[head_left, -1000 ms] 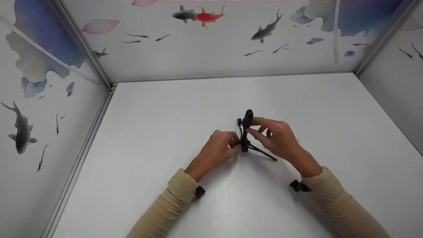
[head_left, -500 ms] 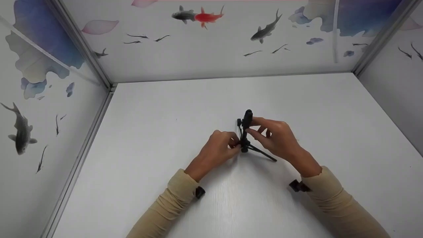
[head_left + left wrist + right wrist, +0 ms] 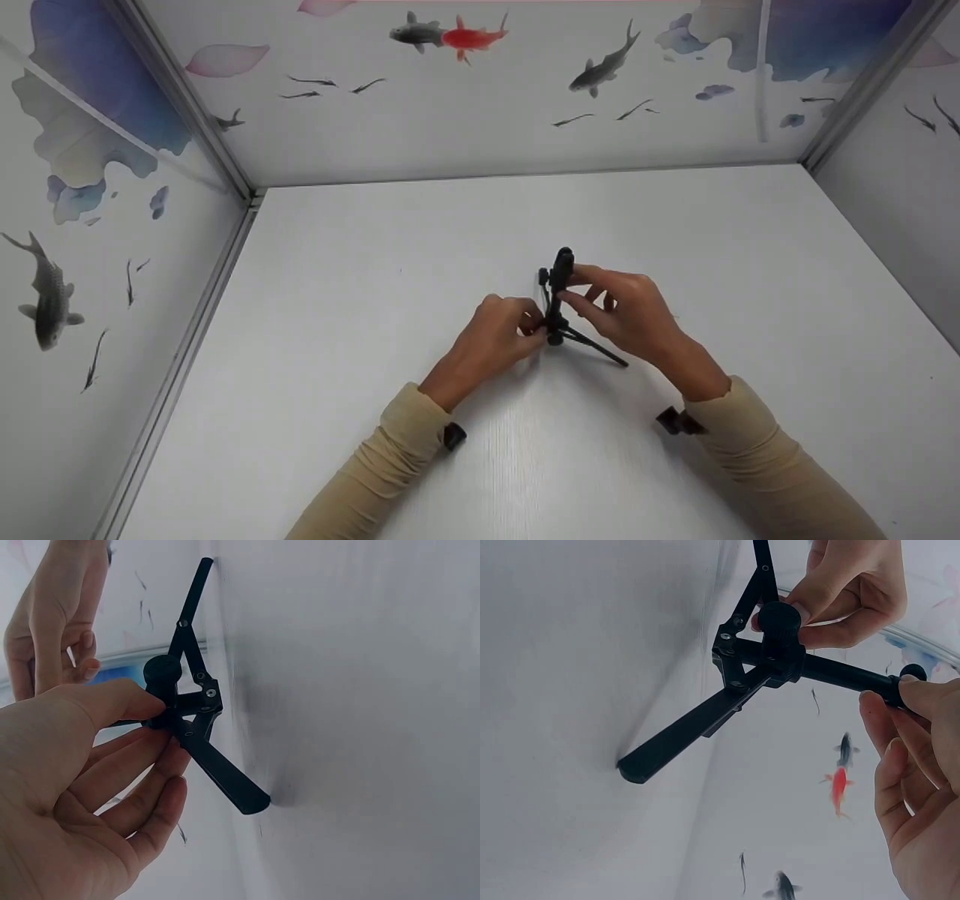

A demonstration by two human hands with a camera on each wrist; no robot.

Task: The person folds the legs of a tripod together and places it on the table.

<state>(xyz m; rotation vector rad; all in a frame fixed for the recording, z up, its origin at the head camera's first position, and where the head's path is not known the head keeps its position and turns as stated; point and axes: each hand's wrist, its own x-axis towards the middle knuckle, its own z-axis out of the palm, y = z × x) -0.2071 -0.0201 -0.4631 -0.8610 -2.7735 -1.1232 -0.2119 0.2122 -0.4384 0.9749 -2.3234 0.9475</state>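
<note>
A small black tripod stands on the white tabletop with its legs spread. My left hand pinches it low on the column, where the leg joints meet. In the left wrist view, the thumb and forefinger are right beside a round black knob, and a flat leg reaches down to the table. Higher up, my right hand holds the top end. The right wrist view has its thumb and fingertips around the upper column, close to a small round knob.
White panels printed with fish and leaves rise behind the table and at both sides. A metal rail runs along the left edge. Black wrist devices sit at the tan sleeves.
</note>
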